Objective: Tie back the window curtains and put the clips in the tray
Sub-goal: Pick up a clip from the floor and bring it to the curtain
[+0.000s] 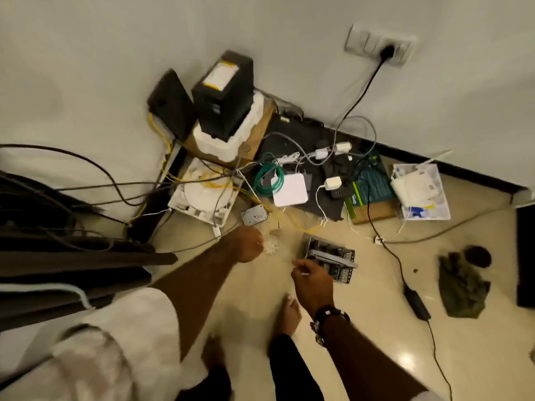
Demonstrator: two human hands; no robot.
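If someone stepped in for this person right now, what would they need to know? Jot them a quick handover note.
Left hand: closed around a cluster of clear white plastic clips, held above the floor.
Right hand: pinching one small white clip, just beside the grey mesh tray.
The tray sits on the cream tiled floor near the tangle of cables.
Dark curtains hang at the left; whether they are tied cannot be told.
Left to do: drop the clips from both hands into the tray.

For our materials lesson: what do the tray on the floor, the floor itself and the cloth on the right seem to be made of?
Tray: likely grey plastic, going by its perforated mesh walls and matte look.
Floor: polished tile or stone, cream and glossy, with a bright lamp reflection.
Cloth: soft woven fabric, dull green, crumpled into folds.
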